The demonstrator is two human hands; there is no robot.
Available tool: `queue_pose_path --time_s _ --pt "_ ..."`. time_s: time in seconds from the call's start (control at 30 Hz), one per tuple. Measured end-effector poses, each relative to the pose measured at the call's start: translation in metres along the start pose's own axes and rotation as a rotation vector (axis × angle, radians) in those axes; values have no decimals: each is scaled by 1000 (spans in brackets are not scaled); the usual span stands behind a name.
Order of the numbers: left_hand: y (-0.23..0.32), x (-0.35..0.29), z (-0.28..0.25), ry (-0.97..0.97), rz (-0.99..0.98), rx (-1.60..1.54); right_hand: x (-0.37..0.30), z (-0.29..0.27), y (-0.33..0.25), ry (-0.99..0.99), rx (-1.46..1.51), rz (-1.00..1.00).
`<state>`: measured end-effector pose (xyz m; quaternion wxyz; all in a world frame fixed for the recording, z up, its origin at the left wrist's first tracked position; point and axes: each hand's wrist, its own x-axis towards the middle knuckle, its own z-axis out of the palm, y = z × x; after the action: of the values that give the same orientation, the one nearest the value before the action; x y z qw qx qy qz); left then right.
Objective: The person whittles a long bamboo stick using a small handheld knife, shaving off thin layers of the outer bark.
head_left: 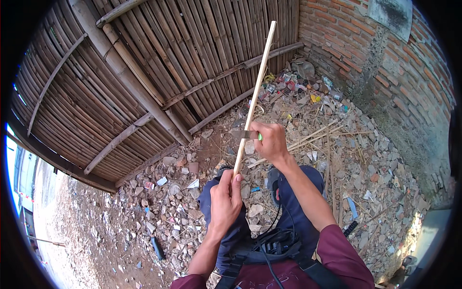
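Observation:
A long, pale strip of wood or bamboo (260, 72) slants up and away from me, its lower end between the thumb and fingers of my left hand (225, 198). Closed around the green handle of a knife (244, 135) is my right hand (272, 140). The knife's flat, dark blade lies across the strip, touching it a little above my left hand. Most of the handle is hidden inside my right fist.
Rubble and litter (178, 207) cover the ground around my knees. Several split strips (313, 138) lie to the right. A bamboo wall (192, 53) rises at the far left, meeting a brick wall (337, 38) at the right. Black cables (281, 236) hang at my waist.

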<state>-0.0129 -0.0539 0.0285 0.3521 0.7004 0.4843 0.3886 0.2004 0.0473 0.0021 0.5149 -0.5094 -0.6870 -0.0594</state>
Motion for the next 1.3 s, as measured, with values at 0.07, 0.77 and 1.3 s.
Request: queue_pose_path --time_s 0.07,0.77,1.3 --pt "-2 -6 2 0 13 9 6 -2 8 25 -22 23" --pt "-1 -28 1 -14 64 103 12 -6 16 125 -77 55" --pt "-6 -68 -14 -69 -28 140 20 -9 33 190 -185 182"
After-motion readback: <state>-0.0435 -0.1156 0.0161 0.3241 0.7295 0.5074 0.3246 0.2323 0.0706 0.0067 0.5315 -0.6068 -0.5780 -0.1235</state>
